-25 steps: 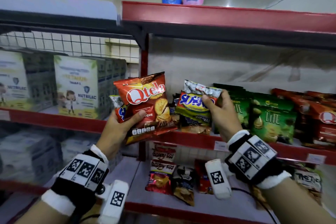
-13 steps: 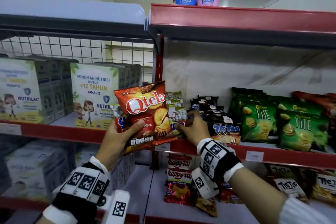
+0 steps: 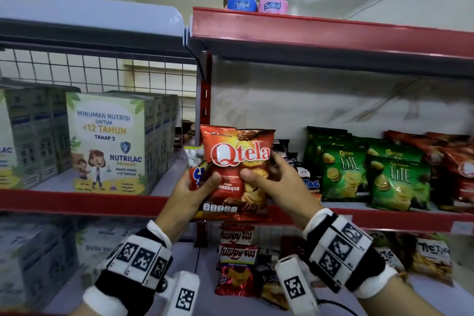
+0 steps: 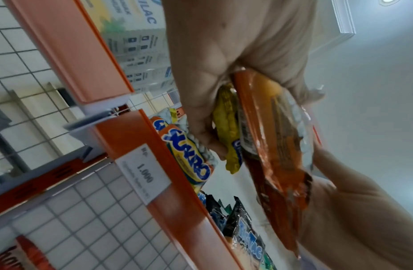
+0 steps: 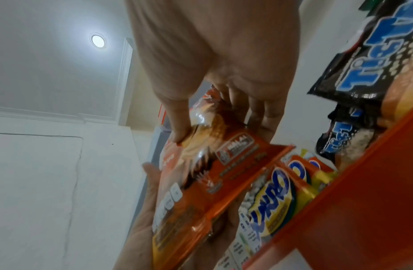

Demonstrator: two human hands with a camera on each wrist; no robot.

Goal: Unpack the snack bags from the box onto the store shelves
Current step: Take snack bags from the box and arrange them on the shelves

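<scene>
Holding the Qtela bag w/ both hands in front of the red mid shelf: left hand grip clamped on its left side plus a smaller Suuuro bag tucked behind, right hand thumb and fingers pinching its right side. Judging by stock, task is well along: Lite bags, Tic Tac bags and red bags already sit on the shelf; these two aren't placed yet. Box isn't in view, so can't tell how many bags remain. Lower shelf packs are blurred; right-hand fingers behind the bag are mostly hidden.
</scene>
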